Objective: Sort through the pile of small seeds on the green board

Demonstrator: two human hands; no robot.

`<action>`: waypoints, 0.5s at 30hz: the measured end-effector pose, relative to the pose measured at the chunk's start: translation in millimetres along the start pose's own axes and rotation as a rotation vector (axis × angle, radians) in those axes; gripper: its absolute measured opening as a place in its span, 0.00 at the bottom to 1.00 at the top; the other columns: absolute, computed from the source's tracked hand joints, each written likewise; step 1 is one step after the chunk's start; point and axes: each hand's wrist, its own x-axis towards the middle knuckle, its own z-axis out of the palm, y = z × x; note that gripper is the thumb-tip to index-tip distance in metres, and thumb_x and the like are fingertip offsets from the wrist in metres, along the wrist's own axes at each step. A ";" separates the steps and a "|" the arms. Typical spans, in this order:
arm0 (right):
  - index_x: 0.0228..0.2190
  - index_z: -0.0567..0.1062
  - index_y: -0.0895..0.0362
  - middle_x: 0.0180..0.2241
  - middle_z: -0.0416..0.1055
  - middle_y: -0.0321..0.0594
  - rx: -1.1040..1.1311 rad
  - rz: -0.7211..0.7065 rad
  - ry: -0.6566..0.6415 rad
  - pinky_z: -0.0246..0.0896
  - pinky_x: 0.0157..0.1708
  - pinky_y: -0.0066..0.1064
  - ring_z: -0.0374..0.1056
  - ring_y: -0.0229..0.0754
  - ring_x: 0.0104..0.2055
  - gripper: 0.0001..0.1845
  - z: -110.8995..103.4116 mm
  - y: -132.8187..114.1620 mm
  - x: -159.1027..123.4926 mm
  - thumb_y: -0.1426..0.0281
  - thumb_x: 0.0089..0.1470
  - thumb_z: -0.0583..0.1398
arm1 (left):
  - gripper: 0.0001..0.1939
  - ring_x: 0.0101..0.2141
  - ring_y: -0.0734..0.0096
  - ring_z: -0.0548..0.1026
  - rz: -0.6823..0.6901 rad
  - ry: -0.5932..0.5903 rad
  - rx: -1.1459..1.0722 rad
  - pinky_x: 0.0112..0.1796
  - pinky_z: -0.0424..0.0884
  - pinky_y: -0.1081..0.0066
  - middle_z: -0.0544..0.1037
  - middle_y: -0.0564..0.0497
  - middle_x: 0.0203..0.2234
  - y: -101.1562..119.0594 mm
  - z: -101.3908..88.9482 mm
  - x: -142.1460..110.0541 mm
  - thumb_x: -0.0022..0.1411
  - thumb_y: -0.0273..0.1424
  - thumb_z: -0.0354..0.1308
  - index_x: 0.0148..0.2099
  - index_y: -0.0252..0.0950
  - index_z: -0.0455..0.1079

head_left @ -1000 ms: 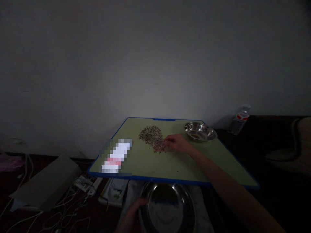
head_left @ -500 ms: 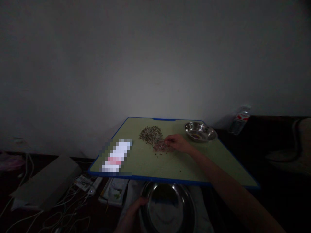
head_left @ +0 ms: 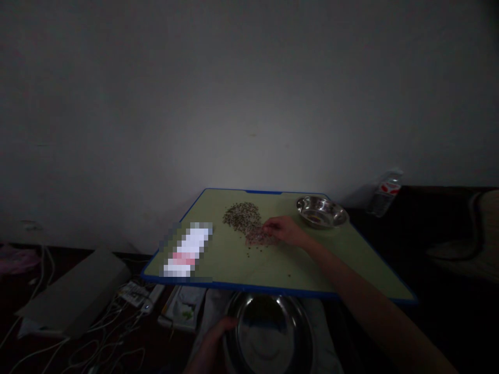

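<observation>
My right hand (head_left: 284, 229) rests on a green board with a blue rim (head_left: 273, 289), its fingers curled and pinched at the right edge of a pile of small grains or beans (head_left: 245, 218). What the fingertips hold is too small to make out. A few loose grains lie nearer me on the board. My left hand (head_left: 212, 340) grips the left rim of a large steel bowl (head_left: 273, 332) held below the board's near edge.
A smaller steel bowl (head_left: 322, 211) sits at the board's far right. A blurred white and pink object (head_left: 187, 250) lies on its left side. A plastic bottle (head_left: 385, 191) stands at right. Cables (head_left: 97, 348) and a flat grey box (head_left: 74, 293) lie on the floor at left.
The reddish patch of grains by my right fingers has been drawn slightly away from the main pile. Both hands have hardly moved.
</observation>
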 end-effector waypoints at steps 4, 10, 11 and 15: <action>0.30 0.75 0.61 0.24 0.71 0.38 0.001 0.005 -0.004 0.53 0.26 0.24 0.62 0.34 0.25 0.13 0.7 -0.9 -0.3 0.66 0.49 0.55 | 0.15 0.40 0.64 0.70 -0.017 0.006 0.077 0.38 0.69 0.60 0.69 0.48 0.44 4.1 -7.5 12.5 0.57 0.35 0.50 0.46 0.36 0.65; 0.29 0.76 0.60 0.25 0.72 0.39 -0.009 0.013 -0.021 0.54 0.26 0.24 0.62 0.34 0.25 0.12 2.1 -0.2 -0.1 0.66 0.48 0.55 | 0.15 0.40 0.63 0.70 -0.012 0.009 0.175 0.39 0.69 0.61 0.69 0.49 0.44 1.4 -14.6 16.7 0.57 0.35 0.50 0.46 0.36 0.65; 0.29 0.76 0.60 0.25 0.72 0.38 -0.009 0.014 -0.031 0.54 0.26 0.24 0.62 0.34 0.25 0.12 1.8 -0.3 -0.1 0.66 0.49 0.55 | 0.15 0.40 0.64 0.70 -0.008 0.009 0.191 0.39 0.69 0.61 0.69 0.49 0.45 1.5 -15.4 17.1 0.57 0.35 0.50 0.46 0.36 0.65; 0.29 0.76 0.60 0.24 0.71 0.38 -0.026 0.003 -0.050 0.53 0.26 0.24 0.62 0.34 0.25 0.12 0.0 -1.7 -0.1 0.67 0.49 0.55 | 0.15 0.40 0.63 0.70 0.013 0.006 0.251 0.39 0.69 0.60 0.69 0.49 0.44 1.4 -18.4 17.3 0.57 0.35 0.50 0.46 0.36 0.65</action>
